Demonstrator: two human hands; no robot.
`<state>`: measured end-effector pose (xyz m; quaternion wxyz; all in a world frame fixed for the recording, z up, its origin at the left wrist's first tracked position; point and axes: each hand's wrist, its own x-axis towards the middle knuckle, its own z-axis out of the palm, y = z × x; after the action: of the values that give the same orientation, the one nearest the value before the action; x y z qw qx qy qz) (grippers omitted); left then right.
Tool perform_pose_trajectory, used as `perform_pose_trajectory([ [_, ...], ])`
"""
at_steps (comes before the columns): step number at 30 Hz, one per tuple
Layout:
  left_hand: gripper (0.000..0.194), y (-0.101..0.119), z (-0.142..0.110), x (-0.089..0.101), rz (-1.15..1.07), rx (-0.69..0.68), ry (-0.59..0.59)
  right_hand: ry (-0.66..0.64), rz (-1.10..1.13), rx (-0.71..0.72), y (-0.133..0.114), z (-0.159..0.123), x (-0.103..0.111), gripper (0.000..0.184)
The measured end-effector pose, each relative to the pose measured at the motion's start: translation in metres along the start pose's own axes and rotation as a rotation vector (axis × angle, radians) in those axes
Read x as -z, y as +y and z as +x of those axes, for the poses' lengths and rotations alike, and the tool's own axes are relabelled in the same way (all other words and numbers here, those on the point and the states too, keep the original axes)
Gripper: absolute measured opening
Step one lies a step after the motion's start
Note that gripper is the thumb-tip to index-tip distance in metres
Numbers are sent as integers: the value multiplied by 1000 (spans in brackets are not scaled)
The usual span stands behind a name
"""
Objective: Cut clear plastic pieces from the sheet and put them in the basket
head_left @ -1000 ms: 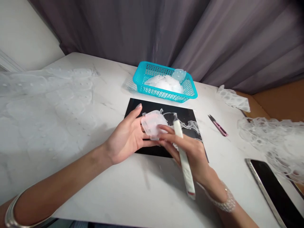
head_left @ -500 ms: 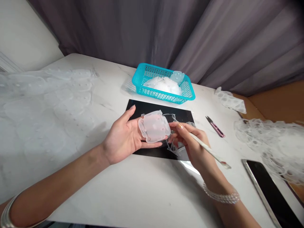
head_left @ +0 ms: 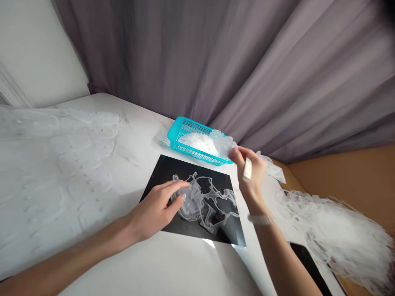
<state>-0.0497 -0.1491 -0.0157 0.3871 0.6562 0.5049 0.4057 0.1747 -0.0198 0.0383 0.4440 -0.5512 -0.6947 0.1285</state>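
My right hand [head_left: 253,166] pinches a translucent plastic piece [head_left: 226,146] by its edge, over the right end of the turquoise basket [head_left: 175,133]. A white pen-like tool [head_left: 247,168] is held in the same hand, seen nearly end-on; its tip is hidden. Several whitish pieces [head_left: 199,142] lie heaped in the basket. My left hand [head_left: 157,209] rests at the left part of the black mat [head_left: 157,170], thumb and fingers apart over a translucent plastic sheet [head_left: 189,203]. Thin cut-out scrap webbing [head_left: 216,197] spreads from that sheet across the mat.
Translucent embossed sheets [head_left: 61,164] cover the table's left side. A tangled heap of clear scraps [head_left: 342,234] lies on the right, beside a dark phone [head_left: 308,263]. Another scrap [head_left: 274,168] lies behind my right hand. A grey curtain [head_left: 185,61] hangs along the back.
The plastic piece has gone from my left palm into my right hand and over to the basket. My left hand has turned palm down onto the mat. The camera view has shifted.
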Motion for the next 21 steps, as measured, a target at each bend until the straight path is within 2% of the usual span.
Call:
perform_pose_trajectory([
  [3, 36, -13, -2, -3, 357, -262, -47, -4, -156, 70, 15, 36, -23, 50],
  [6, 37, -28, -3, -7, 683, -402, -110, -62, -203, 77, 32, 33, -36, 52],
  [9, 37, -36, -2, -8, 858, -424, -152, -73, -249, 63, 43, -5, -22, 52],
  [13, 35, -33, -1, -5, 968, -424, -149, -96, -273, 172, 40, -81, 22, 32],
  [16, 30, -27, -4, -5, 1046, -417, -136, -363, -283, 254, 38, -132, 46, 22],
  [18, 27, -24, -11, -9, 1117, -409, -137, -505, -340, 306, 44, -152, 52, 23],
  [21, 29, -24, -25, -20, 1238, -412, -134, -521, -447, 285, 66, -153, 58, 28],
])
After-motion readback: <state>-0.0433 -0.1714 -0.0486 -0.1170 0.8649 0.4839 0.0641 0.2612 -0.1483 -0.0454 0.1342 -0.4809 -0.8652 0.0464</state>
